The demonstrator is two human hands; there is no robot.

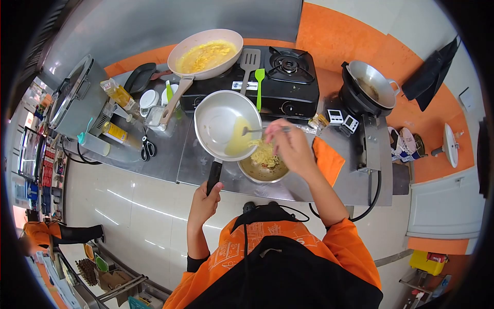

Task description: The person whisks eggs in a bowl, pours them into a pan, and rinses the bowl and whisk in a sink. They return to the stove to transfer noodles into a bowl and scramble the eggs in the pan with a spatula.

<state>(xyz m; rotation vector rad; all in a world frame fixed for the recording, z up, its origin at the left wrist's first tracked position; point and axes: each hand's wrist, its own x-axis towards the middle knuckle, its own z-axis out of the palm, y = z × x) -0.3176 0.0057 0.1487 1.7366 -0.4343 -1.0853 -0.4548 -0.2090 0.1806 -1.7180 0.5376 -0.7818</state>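
My left hand (204, 206) is wrapped around the black handle of a silver saucepan (213, 116). The saucepan is tilted, with yellowish liquid along its right side. Beneath its right edge stands a metal bowl (265, 176) on the counter. Pale yellow noodles (264, 154) lie in the bowl. Closed on a metal fork (249, 132), my right hand (292, 147) is above the bowl, and the fork's tines reach over the saucepan's inside. My right fingers partly hide the fork's handle.
Behind the saucepan is a black gas stove (303, 95) bearing a frying pan (220, 71) of yellow food, a slotted spatula (250, 59) and a green spatula (259, 77). Scissors (148, 149) lie left; an orange cloth (328, 160) and wok (383, 95) are right. A person (38, 234) stands far left.
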